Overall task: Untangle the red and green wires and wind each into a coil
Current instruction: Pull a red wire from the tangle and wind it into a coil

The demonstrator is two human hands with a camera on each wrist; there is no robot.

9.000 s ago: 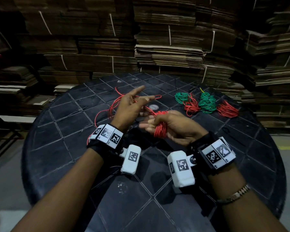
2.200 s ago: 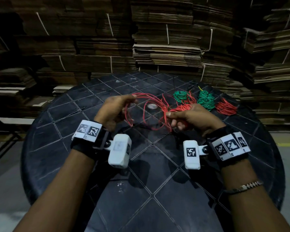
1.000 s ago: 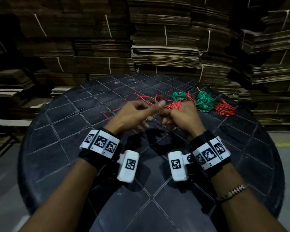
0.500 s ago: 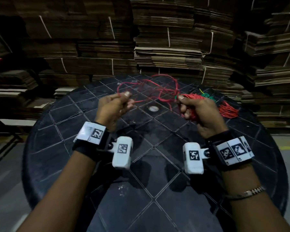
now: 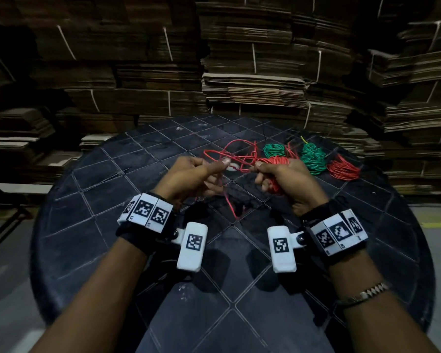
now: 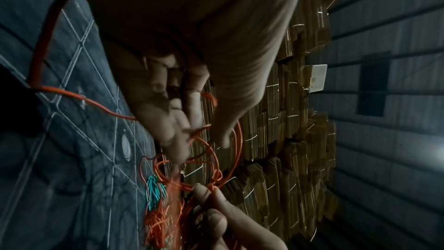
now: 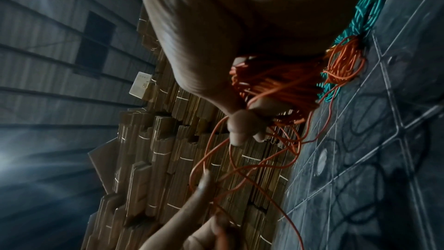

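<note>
Red wire [image 5: 236, 159]: loose loops pinched by left hand [image 5: 189, 178]; wound bundle [image 5: 278, 171] gripped in right hand [image 5: 288, 184], above black table [image 5: 87, 225].

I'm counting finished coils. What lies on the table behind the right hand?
Behind the right hand lie two green wire coils and a red wire coil. The hand and its red wire bundle hide part of another red one.

The left hand [image 6: 182, 75] pinches a loose red wire [image 6: 211, 163] at its fingertips [image 6: 173, 140]. Beyond them the wire loops to the right hand [image 6: 216, 216], which grips a red wire bundle [image 6: 163, 223]. Beside that bundle lies a green coil [image 6: 153, 191] on the dark table [image 6: 72, 159]. Stacked cardboard [image 6: 288, 140] stands behind.
</note>
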